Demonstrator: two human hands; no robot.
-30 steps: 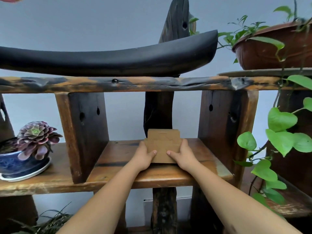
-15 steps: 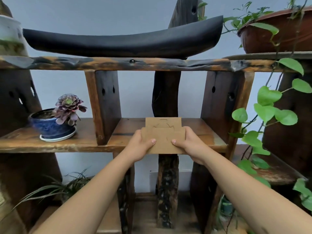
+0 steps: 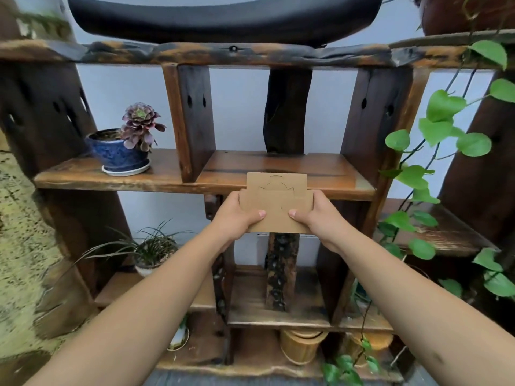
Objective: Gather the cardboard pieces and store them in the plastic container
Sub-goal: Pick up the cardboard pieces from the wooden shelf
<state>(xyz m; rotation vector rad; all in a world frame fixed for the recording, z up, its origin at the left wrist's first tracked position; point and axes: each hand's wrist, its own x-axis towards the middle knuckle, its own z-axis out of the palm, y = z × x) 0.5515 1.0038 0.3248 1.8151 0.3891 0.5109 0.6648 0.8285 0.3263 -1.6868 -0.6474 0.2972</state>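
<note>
Both hands, the left hand (image 3: 233,213) and right hand (image 3: 315,214), are clamped on the sides of the cardboard (image 3: 276,203), thumbs on top. Since a second ago it has been lifted off the shelf (image 3: 156,176) and drawn nearer. Flat, matte brown sheets are stacked, with curved cut lines; the wood is dark and rough-edged.

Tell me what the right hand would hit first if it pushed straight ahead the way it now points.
Probably the front edge of the wooden shelf, just beyond the right hand and the cardboard pieces in its grip; depth is unclear.
</note>
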